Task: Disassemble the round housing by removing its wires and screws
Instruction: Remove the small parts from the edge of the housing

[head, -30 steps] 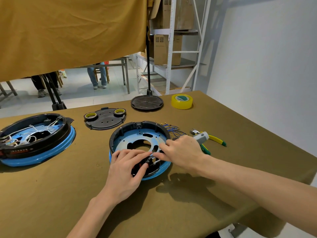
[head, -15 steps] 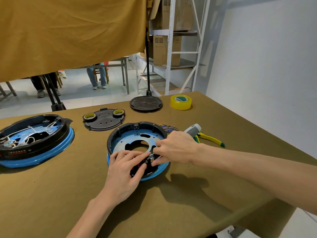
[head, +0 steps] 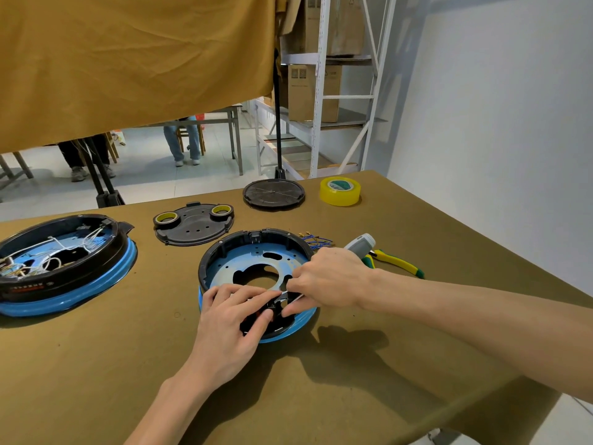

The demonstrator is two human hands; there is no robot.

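A round housing (head: 253, 252) with a black wall, blue rim and blue metal plate lies in the middle of the table. My left hand (head: 231, 319) rests on its near edge, fingers curled around a small black part (head: 272, 308) inside. My right hand (head: 327, 281) grips a screwdriver with a grey handle (head: 361, 244); its thin shaft (head: 290, 298) points down-left into the housing, next to my left fingertips. A bundle of loose blue wires (head: 316, 240) lies on the cloth just behind the housing.
A second round housing (head: 61, 261) full of white wires sits at the left. A black cover plate (head: 194, 223) carrying two tape rolls, a black round lid (head: 273, 192) and a yellow tape roll (head: 340, 190) lie further back. Yellow-green pliers (head: 396, 261) lie behind my right wrist.
My right hand has turned the screwdriver a little, its handle now tilted up behind the hand. My left hand stays on the housing's near edge.
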